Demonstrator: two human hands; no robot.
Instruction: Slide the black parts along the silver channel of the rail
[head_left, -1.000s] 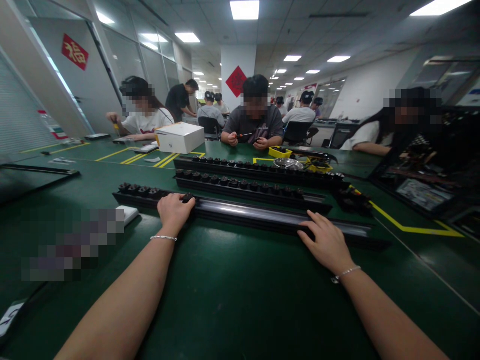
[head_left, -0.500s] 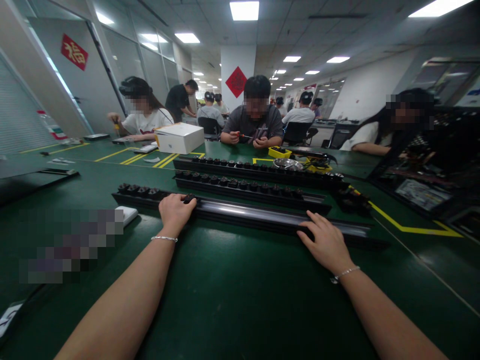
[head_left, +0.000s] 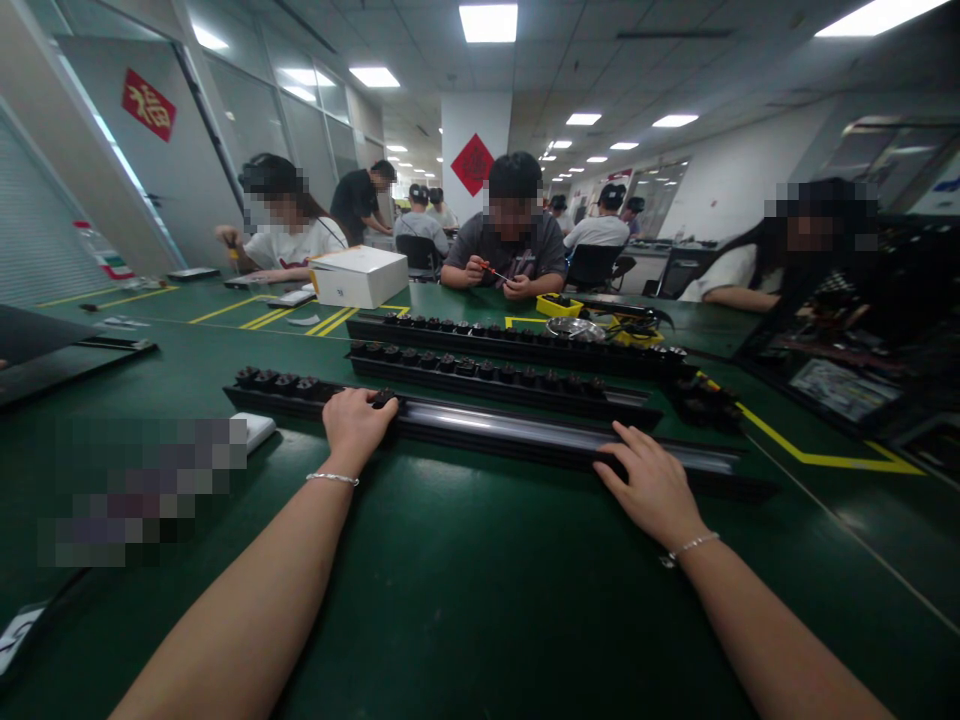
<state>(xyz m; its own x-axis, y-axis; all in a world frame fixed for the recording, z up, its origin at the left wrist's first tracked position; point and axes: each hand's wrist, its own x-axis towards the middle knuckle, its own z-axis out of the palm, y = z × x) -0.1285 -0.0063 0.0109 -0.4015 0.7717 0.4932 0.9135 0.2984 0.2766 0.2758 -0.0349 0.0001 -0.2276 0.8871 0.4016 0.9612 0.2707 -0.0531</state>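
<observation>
A long black rail (head_left: 510, 425) with a shiny metal channel lies across the green table in front of me. Several small black round-topped modules (head_left: 285, 382) sit in its left end. My left hand (head_left: 356, 425) is closed around one more small black module (head_left: 385, 398), which is in the channel and mostly covered by my fingers. Farther right, my right hand (head_left: 651, 478) straddles the same rail, its thumb on the near side and its fingers over the top.
Behind lie two more black rails, the nearer rail (head_left: 480, 372) and the farther rail (head_left: 517, 335), both carrying modules. A white box (head_left: 360, 276), a metal bowl (head_left: 576, 329) and a yellow tray (head_left: 559, 304) stand beyond. Opposite, a person (head_left: 502, 250) holds a screwdriver (head_left: 495, 272).
My left hand has shifted slightly to the right along the rail with the small module. My right hand stays in place. The person opposite has moved the screwdriver.
</observation>
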